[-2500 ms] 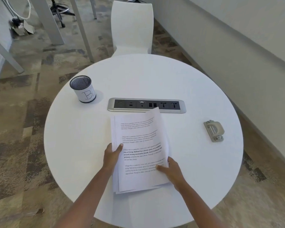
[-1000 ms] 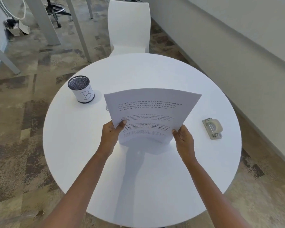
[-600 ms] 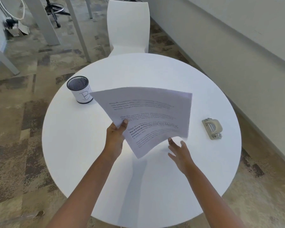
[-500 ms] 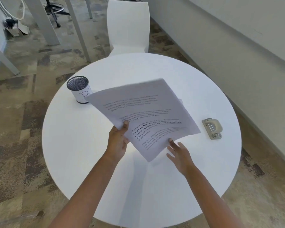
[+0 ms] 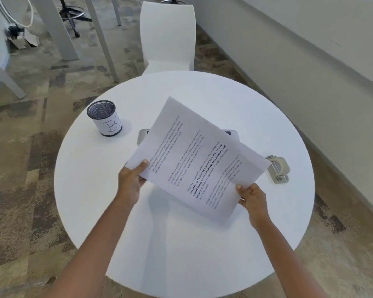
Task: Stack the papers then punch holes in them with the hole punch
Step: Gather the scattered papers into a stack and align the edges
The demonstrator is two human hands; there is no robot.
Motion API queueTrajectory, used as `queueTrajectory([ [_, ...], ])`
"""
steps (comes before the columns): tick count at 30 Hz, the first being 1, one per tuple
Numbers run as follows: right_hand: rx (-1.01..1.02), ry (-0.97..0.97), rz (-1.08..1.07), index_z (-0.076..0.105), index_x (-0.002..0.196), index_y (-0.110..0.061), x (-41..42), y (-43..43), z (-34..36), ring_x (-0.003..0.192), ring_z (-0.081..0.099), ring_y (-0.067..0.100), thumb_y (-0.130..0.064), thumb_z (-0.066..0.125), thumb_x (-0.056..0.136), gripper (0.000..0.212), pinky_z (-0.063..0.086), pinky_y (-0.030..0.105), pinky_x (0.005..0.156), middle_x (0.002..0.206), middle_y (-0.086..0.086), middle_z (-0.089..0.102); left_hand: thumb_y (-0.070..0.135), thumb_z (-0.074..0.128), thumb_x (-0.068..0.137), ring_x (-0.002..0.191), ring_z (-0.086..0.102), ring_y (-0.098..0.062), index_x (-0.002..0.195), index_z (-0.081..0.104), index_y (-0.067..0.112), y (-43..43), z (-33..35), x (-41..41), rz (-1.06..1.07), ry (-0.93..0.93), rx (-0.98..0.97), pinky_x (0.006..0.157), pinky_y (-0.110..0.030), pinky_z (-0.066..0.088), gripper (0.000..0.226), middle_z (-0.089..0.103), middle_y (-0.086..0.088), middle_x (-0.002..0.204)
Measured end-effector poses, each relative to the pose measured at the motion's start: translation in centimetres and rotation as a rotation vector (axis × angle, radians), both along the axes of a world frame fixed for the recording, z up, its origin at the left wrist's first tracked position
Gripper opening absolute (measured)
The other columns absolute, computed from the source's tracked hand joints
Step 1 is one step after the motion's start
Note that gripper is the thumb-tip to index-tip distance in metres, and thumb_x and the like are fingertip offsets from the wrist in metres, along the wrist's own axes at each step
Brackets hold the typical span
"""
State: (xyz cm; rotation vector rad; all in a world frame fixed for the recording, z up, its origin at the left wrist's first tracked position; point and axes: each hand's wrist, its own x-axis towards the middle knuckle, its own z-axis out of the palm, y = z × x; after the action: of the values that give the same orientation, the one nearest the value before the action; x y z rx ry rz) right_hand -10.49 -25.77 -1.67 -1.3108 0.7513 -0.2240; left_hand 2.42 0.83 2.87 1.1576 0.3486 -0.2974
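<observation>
A stack of white printed papers (image 5: 194, 155) hangs in the air above the round white table (image 5: 91, 190), turned so its text runs diagonally. My left hand (image 5: 132, 181) pinches the stack's left corner, thumb on top. My right hand (image 5: 252, 197) grips the lower right edge. The beige hole punch (image 5: 278, 168) lies on the table just right of the papers, untouched by either hand.
A black mesh cup (image 5: 105, 121) marked "B" stands at the table's left. A silver power strip (image 5: 143, 136) set into the table is mostly hidden behind the papers. A white chair (image 5: 168, 37) stands at the far side; a wall runs along the right.
The papers were lifted off the table with both hands. My right hand let go while the left turned the stack clockwise, then took hold again at the lower right edge.
</observation>
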Motion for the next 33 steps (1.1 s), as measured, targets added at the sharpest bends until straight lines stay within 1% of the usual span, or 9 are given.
queueTrajectory([
  [6, -0.219, -0.063, -0.004, 0.060, 0.077, -0.021, -0.1, -0.9, 0.9, 0.073, 0.063, 0.008, 0.001, 0.055, 0.088, 0.025, 0.052, 0.028, 0.072, 0.078, -0.008, 0.069, -0.001, 0.061, 0.083, 0.077, 0.062, -0.014, 0.116, 0.059, 0.001, 3.0, -0.8, 1.3, -0.323, -0.088, 0.390, 0.075, -0.024, 0.051, 0.033, 0.066, -0.004, 0.091],
  [9, -0.294, -0.092, 0.014, 0.058, 0.074, -0.012, 0.2, -0.6, 1.1, 0.067, 0.060, -0.006, 0.001, 0.054, 0.088, 0.020, 0.048, 0.025, 0.073, 0.082, 0.002, 0.065, -0.006, 0.064, 0.080, 0.088, 0.060, -0.025, 0.111, 0.061, -0.004, 2.7, -1.4, 1.4, -0.340, -0.121, 0.513, 0.080, -0.033, 0.050, 0.031, 0.064, -0.013, 0.107],
  [11, -0.331, -0.106, 0.001, 0.057, 0.079, -0.004, 0.4, -0.4, 1.1, 0.063, 0.059, -0.010, 0.000, 0.054, 0.089, 0.012, 0.046, 0.022, 0.070, 0.084, 0.006, 0.064, -0.007, 0.064, 0.079, 0.084, 0.061, -0.025, 0.105, 0.062, -0.001, 2.3, -1.5, 1.4, -0.274, -0.162, 0.505, 0.069, -0.022, 0.052, 0.026, 0.063, -0.013, 0.106],
  [16, -0.351, -0.152, 0.016, 0.060, 0.099, -0.019, 0.5, -0.2, 1.4, 0.081, 0.063, -0.009, -0.002, 0.051, 0.091, 0.021, 0.050, 0.007, 0.072, 0.096, -0.008, 0.067, -0.006, 0.065, 0.079, 0.075, 0.063, -0.007, 0.101, 0.062, 0.009, 1.9, -1.4, 1.1, -0.245, -0.180, 0.437, 0.054, -0.003, 0.050, 0.027, 0.063, -0.007, 0.104],
  [20, -0.338, -0.123, 0.047, 0.057, 0.105, -0.016, 0.1, -0.4, 1.1, 0.099, 0.061, 0.017, 0.000, 0.051, 0.090, 0.023, 0.046, 0.022, 0.084, 0.110, 0.006, 0.065, -0.004, 0.065, 0.080, 0.076, 0.064, -0.003, 0.108, 0.063, 0.006, 1.9, -1.8, 0.6, -0.296, -0.144, 0.422, 0.056, -0.003, 0.050, 0.030, 0.064, -0.005, 0.107],
  [26, -0.408, -0.106, 0.037, 0.059, 0.099, -0.018, 0.4, -0.6, 1.2, 0.090, 0.060, 0.016, 0.000, 0.049, 0.091, 0.021, 0.048, 0.006, 0.072, 0.104, 0.002, 0.066, 0.000, 0.063, 0.082, 0.089, 0.059, -0.023, 0.111, 0.060, 0.002, 1.6, -1.4, 0.5, -0.304, -0.148, 0.475, 0.062, -0.010, 0.052, 0.029, 0.062, -0.008, 0.110],
  [28, -0.438, -0.107, 0.014, 0.059, 0.097, -0.013, 0.7, -0.9, 1.6, 0.084, 0.060, 0.015, 0.001, 0.049, 0.091, 0.018, 0.048, 0.005, 0.068, 0.100, 0.003, 0.065, 0.000, 0.065, 0.081, 0.086, 0.063, -0.019, 0.111, 0.060, 0.006, 1.6, -0.8, 0.7, -0.321, -0.177, 0.467, 0.064, -0.009, 0.054, 0.031, 0.063, -0.007, 0.111],
  [31, -0.523, -0.109, 0.000, 0.055, 0.089, 0.002, 1.5, -1.6, 3.0, 0.075, 0.051, 0.018, 0.000, 0.048, 0.091, 0.008, 0.042, 0.018, 0.065, 0.087, 0.009, 0.061, -0.004, 0.064, 0.079, 0.074, 0.068, 0.000, 0.111, 0.059, 0.008, 1.8, 1.0, 1.5, -0.305, -0.247, 0.403, 0.084, -0.025, 0.055, 0.034, 0.065, -0.009, 0.107],
  [33, -0.617, -0.135, -0.014, 0.053, 0.084, 0.004, 1.9, -2.1, 4.5, 0.075, 0.045, 0.018, 0.000, 0.047, 0.091, 0.010, 0.036, 0.019, 0.064, 0.074, 0.000, 0.053, -0.004, 0.065, 0.079, 0.074, 0.068, 0.003, 0.122, 0.052, 0.008, 2.0, 2.2, 2.1, -0.313, -0.349, 0.448, 0.084, -0.021, 0.054, 0.047, 0.063, -0.011, 0.110],
])
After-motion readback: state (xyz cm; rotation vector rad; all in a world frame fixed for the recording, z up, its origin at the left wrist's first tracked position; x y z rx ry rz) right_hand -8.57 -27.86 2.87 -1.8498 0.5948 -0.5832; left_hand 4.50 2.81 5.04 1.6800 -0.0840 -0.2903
